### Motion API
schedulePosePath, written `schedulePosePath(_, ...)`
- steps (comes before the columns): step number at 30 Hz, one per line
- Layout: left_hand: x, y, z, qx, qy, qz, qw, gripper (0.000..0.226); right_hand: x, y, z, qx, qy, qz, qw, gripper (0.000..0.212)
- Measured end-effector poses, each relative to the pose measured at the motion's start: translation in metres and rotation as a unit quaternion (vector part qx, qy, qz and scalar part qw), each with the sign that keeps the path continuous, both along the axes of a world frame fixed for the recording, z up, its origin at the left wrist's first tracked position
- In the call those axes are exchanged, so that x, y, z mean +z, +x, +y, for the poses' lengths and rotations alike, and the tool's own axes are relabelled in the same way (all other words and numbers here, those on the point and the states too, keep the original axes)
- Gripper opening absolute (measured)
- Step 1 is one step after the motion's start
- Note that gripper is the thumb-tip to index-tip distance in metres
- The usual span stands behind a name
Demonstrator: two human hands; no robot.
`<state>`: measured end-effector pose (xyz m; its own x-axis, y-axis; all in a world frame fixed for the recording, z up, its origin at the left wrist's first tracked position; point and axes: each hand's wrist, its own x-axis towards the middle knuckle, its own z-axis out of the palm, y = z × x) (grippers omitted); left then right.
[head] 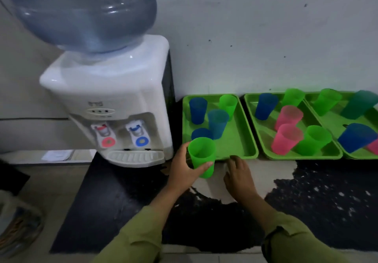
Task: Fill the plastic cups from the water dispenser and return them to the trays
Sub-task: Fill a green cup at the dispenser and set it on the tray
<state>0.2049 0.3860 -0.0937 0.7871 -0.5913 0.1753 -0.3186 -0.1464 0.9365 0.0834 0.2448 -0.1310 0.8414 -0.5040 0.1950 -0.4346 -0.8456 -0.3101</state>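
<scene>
My left hand (182, 168) grips a green plastic cup (202, 154) upright, just in front of the nearest green tray (243, 135). My right hand (238, 172) hovers beside it with loosely bent fingers, holding nothing. The white water dispenser (110, 101) stands to the left, with a red tap (103, 132) and a blue tap (138, 130) above a drip grille (135, 157). Several blue and green cups stand in the nearest tray.
Two more green trays (263, 138) (337, 127) sit to the right against the wall, holding blue, green and pink cups. A large blue bottle (86, 11) tops the dispenser. The surface in front is dark and speckled, with a pale patch under my hands.
</scene>
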Motion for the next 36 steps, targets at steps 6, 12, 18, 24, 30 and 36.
schedulePosePath(6,-0.019,0.041,0.09,0.016,0.03,0.022,0.999,0.065,0.005,0.046,0.073,0.02,0.036,-0.023,0.999,0.035)
schedulePosePath(12,-0.035,0.101,0.172,0.049,0.06,0.041,0.996,0.06,0.01,0.107,0.145,0.022,0.051,-0.053,0.997,0.029)
schedulePosePath(18,-0.04,0.153,0.213,0.079,0.079,0.019,0.994,0.05,0.016,0.148,0.194,0.014,0.099,-0.089,0.991,0.035)
schedulePosePath(24,-0.031,0.183,0.217,0.077,0.062,0.005,0.995,0.049,0.023,0.178,0.218,0.01,0.115,-0.11,0.987,0.035)
schedulePosePath(30,-0.021,0.202,0.203,0.043,0.033,0.032,0.998,0.059,0.027,0.198,0.226,-0.003,0.132,-0.118,0.984,0.036)
schedulePosePath(36,-0.019,0.208,0.191,0.009,0.056,0.004,0.998,0.06,0.02,0.206,0.228,0.007,0.193,-0.102,0.976,0.043)
